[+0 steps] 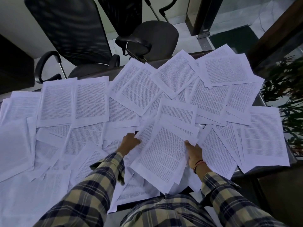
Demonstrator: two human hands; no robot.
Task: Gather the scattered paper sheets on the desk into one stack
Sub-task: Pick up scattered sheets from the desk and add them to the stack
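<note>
We see the desk almost wholly covered by printed paper sheets, lying at all angles and overlapping one another from the left edge to the right. In the middle, just in front of the person, a small bundle of sheets is held tilted above the rest, its top page full of dense text. The left hand is at the bundle's left edge, fingers curled and closed on the paper there. The right hand grips the bundle's right edge, with the thumb on top of the page and the fingers hidden beneath it; a thin cord bracelet circles that wrist. Both arms wear checked sleeves in cream and dark blue. We cannot tell how many sheets the bundle holds, since only its top page and a few offset corners show. More loose pages lie beneath the bundle and to either side of the forearms, some reaching the near edge of the desk. Beyond the far edge stand two black office chairs, one with a mesh back to the left and another just beside it to the right, its seat turned towards the desk. At the right edge of the view the leaves of a green plant show beside the desk's corner.
</note>
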